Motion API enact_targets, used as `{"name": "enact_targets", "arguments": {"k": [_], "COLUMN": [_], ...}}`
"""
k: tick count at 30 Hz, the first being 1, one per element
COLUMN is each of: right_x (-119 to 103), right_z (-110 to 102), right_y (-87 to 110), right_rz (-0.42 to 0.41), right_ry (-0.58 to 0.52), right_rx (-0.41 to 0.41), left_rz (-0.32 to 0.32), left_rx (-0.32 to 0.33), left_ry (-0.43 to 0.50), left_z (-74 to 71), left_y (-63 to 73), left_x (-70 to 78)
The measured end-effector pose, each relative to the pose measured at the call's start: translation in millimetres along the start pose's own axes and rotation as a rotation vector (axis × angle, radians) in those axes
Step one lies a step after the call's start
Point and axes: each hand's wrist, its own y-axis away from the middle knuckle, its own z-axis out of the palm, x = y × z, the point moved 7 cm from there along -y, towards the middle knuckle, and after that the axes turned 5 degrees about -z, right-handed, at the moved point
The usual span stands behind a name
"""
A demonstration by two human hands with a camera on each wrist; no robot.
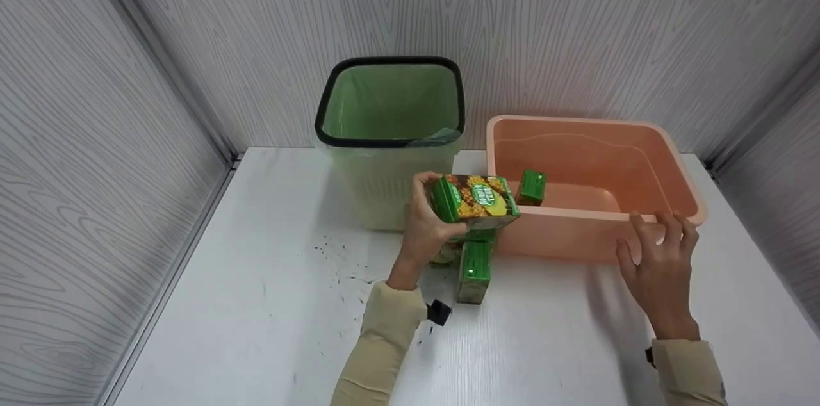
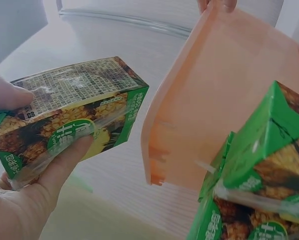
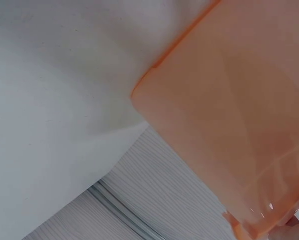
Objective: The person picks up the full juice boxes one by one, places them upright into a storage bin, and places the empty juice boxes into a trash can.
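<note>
My left hand (image 1: 424, 227) grips a green juice carton (image 1: 482, 198) with pineapple pictures, thumb on one side and fingers on the other. It is held up beside the left end of an orange plastic bin (image 1: 576, 214). At the bin's front right, my right hand (image 1: 663, 265) has its fingers hooked over the rim. One small carton (image 1: 532, 188) stands inside the bin at its left end. Below the held carton, another green carton (image 1: 474, 271) stands on the table, with more cartons (image 2: 269, 165) behind it, partly hidden by my left hand in the head view.
A pale green waste bin (image 1: 391, 182) with a black rim and a plastic liner stands left of the orange bin. Dark specks and scratches mark the white table (image 1: 269, 303). Wood-grained panels (image 1: 256, 22) enclose the back and sides.
</note>
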Motion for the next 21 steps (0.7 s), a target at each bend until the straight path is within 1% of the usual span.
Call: {"name": "enact_targets", "arguments": {"k": [3,5,9,11,14,16,18,21], "right_x": [0,-1,-1,-1,-2,-2,-2,-1], "right_z": [-1,-1,0,1,1,1,0,0], "right_y": [0.4,0.3,0.6,1.0,1.7,1.9,2.2,1.8], "right_rz": [0.0,-0.002,-0.003,0.0,-0.004,-0.004,-0.006,-0.004], "right_ry": [0.005,0.006,0.003,0.001,0.008,0.006,0.006,0.002], "right_rx": [0.01,0.014,0.009,0.004,0.0,0.001,0.003,0.001], "left_rz": [0.006,0.006,0.011,0.014,0.048,0.075,0.105,0.144], "left_rx": [-0.02,-0.028,-0.034,-0.041,-0.064,-0.076,-0.083,-0.09], "left_ry": [0.028,0.029,-0.009,-0.012,-0.007,-0.02,-0.057,-0.158], "left_z": [8.9,14.5,24.3,29.2,38.2,43.9,49.3,56.8], "left_y": [-6.3,-10.6,-21.7,-28.4,-40.8,-48.1,-55.5,-64.4], "left_x": [0.1,0.1,0.4,0.3,2.4,4.2,6.5,10.1]}}
